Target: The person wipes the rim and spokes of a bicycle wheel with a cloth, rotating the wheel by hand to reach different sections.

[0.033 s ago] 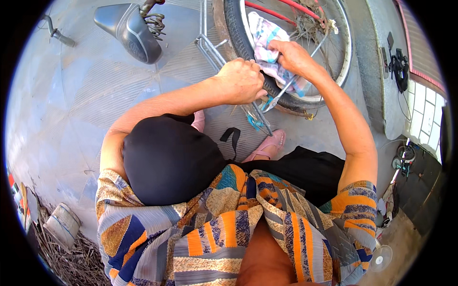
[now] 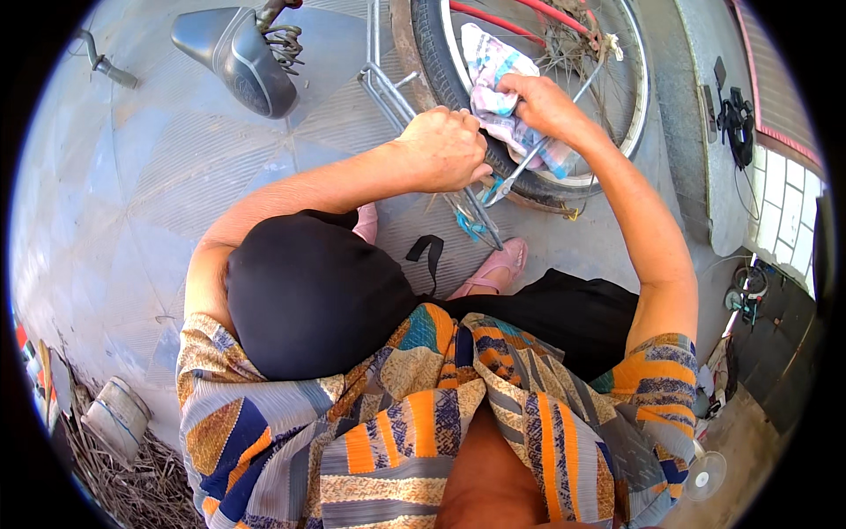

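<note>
A bicycle wheel (image 2: pixel 432 55) with a dark tyre and pale rim is in front of me, at the upper middle. My left hand (image 2: pixel 442 152) is closed round the metal rear rack (image 2: pixel 388 93) beside the tyre, its fingertips partly hidden. My right hand (image 2: pixel 539 104) is closed on a white, pink and blue patterned cloth (image 2: pixel 493 66), which lies bunched over the rim and spokes. A silver rod (image 2: pixel 529 163) runs under the right wrist, past the cloth's lower end. Blue ties (image 2: pixel 470 227) hang on the rack's near end.
Red frame tubes (image 2: pixel 564 16) reach the wheel hub. A detached grey-black saddle (image 2: pixel 238 62) is on the floor at the far left. At lower left stands a dirty white bucket (image 2: pixel 117 419) beside dry sticks (image 2: pixel 145 489). A grey wall (image 2: pixel 701 132) rises on the right.
The cloth's lower end has shifted slightly to the right with a tiny movement of my right hand. My left hand looks still.
</note>
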A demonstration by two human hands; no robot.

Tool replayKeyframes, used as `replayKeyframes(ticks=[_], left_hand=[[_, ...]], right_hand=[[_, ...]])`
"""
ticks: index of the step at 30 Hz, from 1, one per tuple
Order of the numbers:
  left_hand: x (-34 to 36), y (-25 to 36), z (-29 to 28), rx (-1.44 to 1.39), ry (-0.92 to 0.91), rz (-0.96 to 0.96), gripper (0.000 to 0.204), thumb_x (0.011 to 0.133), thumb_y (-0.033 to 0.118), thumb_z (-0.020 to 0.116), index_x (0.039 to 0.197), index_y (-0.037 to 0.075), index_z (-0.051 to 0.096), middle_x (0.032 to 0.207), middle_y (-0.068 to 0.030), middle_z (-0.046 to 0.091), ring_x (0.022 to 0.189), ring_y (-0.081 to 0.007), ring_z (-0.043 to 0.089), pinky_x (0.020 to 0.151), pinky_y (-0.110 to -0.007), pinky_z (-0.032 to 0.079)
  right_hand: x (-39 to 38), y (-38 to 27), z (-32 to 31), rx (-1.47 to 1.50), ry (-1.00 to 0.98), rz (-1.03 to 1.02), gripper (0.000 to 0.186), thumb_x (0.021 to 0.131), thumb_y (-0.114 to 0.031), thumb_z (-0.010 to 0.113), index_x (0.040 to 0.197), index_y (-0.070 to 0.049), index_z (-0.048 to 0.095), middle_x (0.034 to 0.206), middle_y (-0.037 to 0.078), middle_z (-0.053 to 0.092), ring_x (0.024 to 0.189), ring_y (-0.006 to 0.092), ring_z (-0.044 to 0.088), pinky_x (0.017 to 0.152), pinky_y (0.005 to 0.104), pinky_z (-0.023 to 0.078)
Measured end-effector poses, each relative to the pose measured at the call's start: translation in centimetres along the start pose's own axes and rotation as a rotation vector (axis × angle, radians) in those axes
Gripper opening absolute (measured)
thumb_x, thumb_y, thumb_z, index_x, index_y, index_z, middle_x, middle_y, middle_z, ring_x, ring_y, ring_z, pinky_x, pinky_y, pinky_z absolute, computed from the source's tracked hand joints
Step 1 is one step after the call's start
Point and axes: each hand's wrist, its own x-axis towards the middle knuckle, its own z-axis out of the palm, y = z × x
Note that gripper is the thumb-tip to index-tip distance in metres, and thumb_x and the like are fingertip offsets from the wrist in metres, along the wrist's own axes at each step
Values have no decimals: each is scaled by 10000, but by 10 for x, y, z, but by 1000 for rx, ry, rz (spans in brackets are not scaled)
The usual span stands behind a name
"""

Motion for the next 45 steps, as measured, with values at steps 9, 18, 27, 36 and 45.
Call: replayKeyframes(ticks=[9,18,27,36,45], left_hand=[[2,3,8,86,71,-4,480,927,431,596,904,-38,693,1106,-379,622,808,-361,714,737,-411,578],[2,0,6,-50,-65,-45,461,916,440,611,865,-12,684,1168,-341,634,783,-345,718,729,-407,577],[-4,1,9,127,55,-28,463,917,430,612,913,-27,685,1151,-394,614,868,-354,718,789,-414,555],[8,6,1,63,-52,49,471,953,465,559,1102,30,663,1267,-170,641,1230,-318,580,1081,-451,384],[26,17,-25,138,-209,-233,618,923,571,573,924,-33,700,1060,-223,707,1163,-330,625,1116,-497,341]], right_hand=[[65,-27,-40,413,512,203,300,786,-128,586,1049,-56,712,912,159,723,864,313,694,804,397,531],[20,3,2,44,-51,9,324,830,1,581,1110,-121,689,1045,202,706,985,416,668,833,478,527],[55,-28,-47,290,315,160,272,807,-24,532,1010,-58,709,911,163,719,920,316,693,831,411,528],[56,14,6,-37,345,-95,434,817,-36,515,1196,-151,691,956,240,689,921,417,676,798,495,534],[63,19,-35,-145,455,12,260,793,-91,579,1011,-118,718,996,193,708,970,397,674,817,505,528]])
